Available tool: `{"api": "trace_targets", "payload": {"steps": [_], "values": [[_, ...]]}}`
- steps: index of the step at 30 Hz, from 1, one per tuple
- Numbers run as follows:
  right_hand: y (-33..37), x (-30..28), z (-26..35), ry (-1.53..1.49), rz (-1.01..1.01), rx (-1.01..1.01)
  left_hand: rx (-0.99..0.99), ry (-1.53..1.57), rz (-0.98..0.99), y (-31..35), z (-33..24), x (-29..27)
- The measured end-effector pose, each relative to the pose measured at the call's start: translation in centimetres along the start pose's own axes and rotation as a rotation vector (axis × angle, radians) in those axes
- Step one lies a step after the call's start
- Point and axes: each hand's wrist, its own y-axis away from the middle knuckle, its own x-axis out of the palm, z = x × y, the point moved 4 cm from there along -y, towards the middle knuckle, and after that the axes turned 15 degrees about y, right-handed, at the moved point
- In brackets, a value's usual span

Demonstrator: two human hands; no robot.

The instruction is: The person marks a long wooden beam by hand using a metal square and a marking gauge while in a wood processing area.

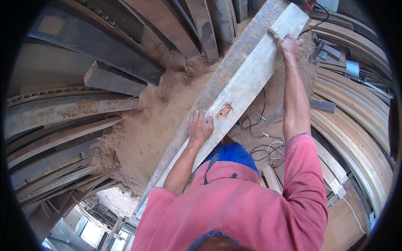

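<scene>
A long pale plank (245,83) runs diagonally from the lower left to the upper right, in front of my body. It has a ragged, splintered hole (225,111) near the middle. My left hand (201,125) grips the plank's left edge beside that hole, its thumb on the top face. With my arm stretched far forward, my right hand (289,48) is closed at the plank's right edge near the far end. A short thin edge or strip (273,32) shows at its fingertips; whether the hand holds it is unclear.
Under the plank lies a dusty brown beam (209,90). Sawdust (155,121) covers the floor on the left, with dark boards (100,50) leaning around it. Curved-looking stacks of timber (356,138) stand at the right. Loose cables (268,146) lie near my legs.
</scene>
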Motion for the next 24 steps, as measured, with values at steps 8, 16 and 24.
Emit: {"api": "trace_targets", "payload": {"steps": [8, 16, 24], "values": [[0.4, 0.0, -1.0, 0.016, 0.022, 0.047, -0.035, 0.005, 0.042, 0.3, -0.2, 0.1], [11.0, 1.0, 1.1, 0.003, 0.099, 0.007, -0.070, 0.024, 0.067, 0.1, 0.0, -0.2], [27.3, 4.9, 1.1, 0.030, -0.150, -0.031, -0.044, 0.010, 0.045, 0.2, -0.6, -0.5]]}}
